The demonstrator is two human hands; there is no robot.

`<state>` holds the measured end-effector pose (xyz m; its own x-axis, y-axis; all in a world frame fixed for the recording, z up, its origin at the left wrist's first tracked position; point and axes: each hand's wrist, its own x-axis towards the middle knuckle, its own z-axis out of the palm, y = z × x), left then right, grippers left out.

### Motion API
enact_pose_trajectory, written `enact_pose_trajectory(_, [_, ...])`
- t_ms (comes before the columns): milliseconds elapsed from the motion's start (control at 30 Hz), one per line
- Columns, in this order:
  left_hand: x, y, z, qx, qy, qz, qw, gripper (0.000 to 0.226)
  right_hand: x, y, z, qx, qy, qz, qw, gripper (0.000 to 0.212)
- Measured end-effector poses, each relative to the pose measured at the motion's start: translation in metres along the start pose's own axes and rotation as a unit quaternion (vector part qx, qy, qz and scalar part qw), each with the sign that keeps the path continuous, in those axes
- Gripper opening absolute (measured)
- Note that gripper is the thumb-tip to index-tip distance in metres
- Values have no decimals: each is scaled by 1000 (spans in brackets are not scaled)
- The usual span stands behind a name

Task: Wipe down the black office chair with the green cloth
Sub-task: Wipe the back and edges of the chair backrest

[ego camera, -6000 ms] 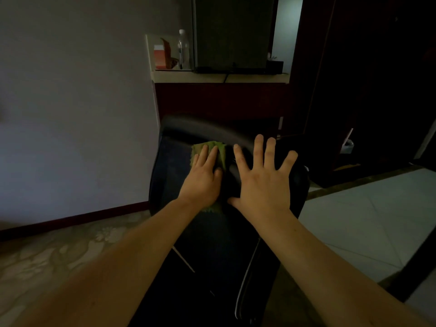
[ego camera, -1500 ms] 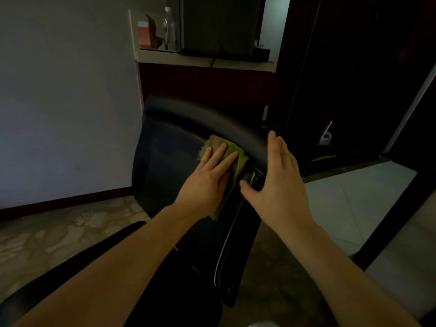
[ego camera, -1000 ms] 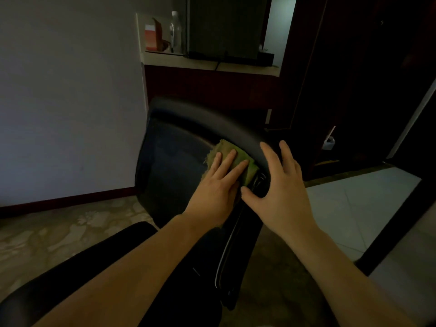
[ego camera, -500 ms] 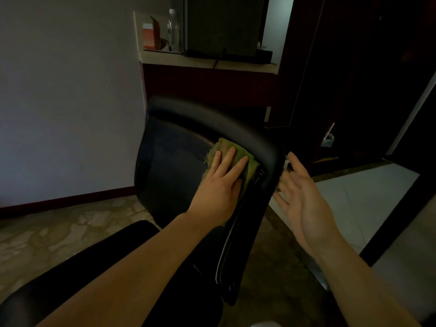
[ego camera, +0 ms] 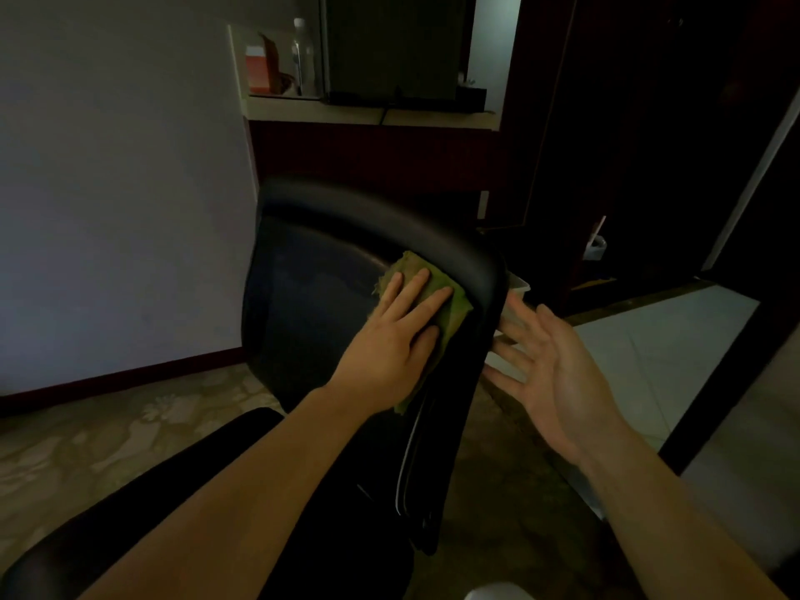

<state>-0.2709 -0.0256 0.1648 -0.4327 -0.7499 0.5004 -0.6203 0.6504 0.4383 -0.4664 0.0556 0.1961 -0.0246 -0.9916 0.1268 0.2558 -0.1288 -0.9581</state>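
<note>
My left hand (ego camera: 389, 339) lies flat, fingers straight, pressing the green cloth (ego camera: 456, 313) against the upper right of the black office chair (ego camera: 311, 305) backrest, just under its top rim. My right hand (ego camera: 558, 374) is spread wide and holds nothing, palm toward the backrest's right edge. Any print on the orange box (ego camera: 259, 69) and bottle (ego camera: 301, 54) is too blurred to read.

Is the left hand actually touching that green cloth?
Touching. The head view shows the left hand lying flat on the green cloth, fingers pressing it against the chair.
</note>
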Motion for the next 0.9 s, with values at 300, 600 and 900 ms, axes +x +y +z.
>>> enact_pose_trajectory(300, [-12, 19, 35, 2, 83, 9, 997, 64, 3, 9, 1, -5, 21, -12, 1000, 35])
enact_pose_trajectory(600, [-10, 15, 40, 19, 153, 17, 988, 50, 4, 9, -3, 9, 14, -13, 1000, 44])
enact_pose_trajectory(900, [-28, -1, 46, 36, 146, 21, 988, 49, 1, 10, -6, 18, 17, 2, 1000, 52])
